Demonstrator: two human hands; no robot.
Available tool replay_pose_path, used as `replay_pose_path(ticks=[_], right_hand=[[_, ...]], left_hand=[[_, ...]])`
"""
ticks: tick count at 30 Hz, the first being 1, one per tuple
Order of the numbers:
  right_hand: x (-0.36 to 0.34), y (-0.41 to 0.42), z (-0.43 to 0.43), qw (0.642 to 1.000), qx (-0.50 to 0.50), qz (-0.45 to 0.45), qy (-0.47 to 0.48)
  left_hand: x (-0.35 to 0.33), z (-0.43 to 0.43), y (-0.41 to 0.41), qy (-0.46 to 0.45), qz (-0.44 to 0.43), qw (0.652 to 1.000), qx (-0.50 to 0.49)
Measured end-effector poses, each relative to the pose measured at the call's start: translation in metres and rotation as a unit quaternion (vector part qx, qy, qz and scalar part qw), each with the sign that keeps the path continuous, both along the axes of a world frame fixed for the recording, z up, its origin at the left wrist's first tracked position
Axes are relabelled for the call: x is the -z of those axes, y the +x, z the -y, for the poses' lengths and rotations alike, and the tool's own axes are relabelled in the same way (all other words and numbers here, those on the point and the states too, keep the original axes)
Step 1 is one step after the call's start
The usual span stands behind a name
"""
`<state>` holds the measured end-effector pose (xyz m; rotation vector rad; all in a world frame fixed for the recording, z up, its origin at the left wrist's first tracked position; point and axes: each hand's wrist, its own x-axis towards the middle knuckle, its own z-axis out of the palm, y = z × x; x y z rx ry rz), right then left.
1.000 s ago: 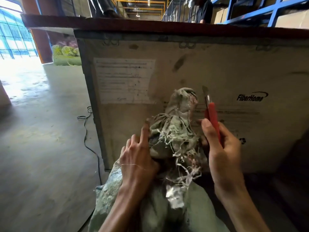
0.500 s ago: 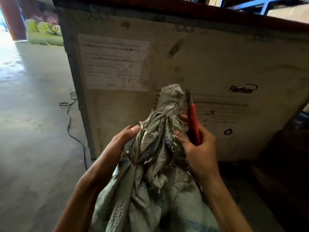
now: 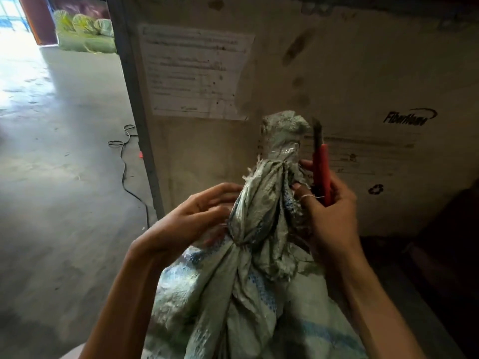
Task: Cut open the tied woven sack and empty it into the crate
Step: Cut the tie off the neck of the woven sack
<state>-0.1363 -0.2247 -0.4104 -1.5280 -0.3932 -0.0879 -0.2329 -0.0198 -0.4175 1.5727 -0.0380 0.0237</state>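
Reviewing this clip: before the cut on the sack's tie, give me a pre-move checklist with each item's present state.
1. Cutter in hand: ok. The right hand holds the red cutter, tip pointing up.
2. Blade extended: ok, a dark blade shows above the red handle.
3. Sack steadied: ok. The left hand rests against the bunched neck of the woven sack.
4. Tie located: ok, a pale binding wraps the neck near its top.
5. Blade at the tie: not ok, it stands beside the neck, apart.
6. Left fingers away from the blade: ok, they are on the opposite side.
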Motion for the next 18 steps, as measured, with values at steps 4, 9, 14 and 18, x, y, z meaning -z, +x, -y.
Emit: replay_pose_path(ticks=[4, 9, 14, 18], right_hand=[[0.009, 0.006, -0.006, 0.999, 0.0, 0.016, -0.032], [0.019, 0.004, -0.016, 0.995, -0.005, 0.019, -0.097], [0.008, -0.006, -0.009, 0.981, 0.043, 0.085, -0.169], [-0.002, -0.022, 0.0, 0.975, 0.025, 0.11, -0.192]], left_hand=[[0.007, 0.004, 0.0, 0.084, -0.085, 0.992, 0.042], [0.028, 0.015, 0.008, 0.156, -0.202, 0.963, -0.089], [0.042, 0.018, 0.017, 0.059, -0.217, 0.957, -0.186], [0.042, 0.018, 0.016, -0.083, -0.206, 0.954, -0.2]])
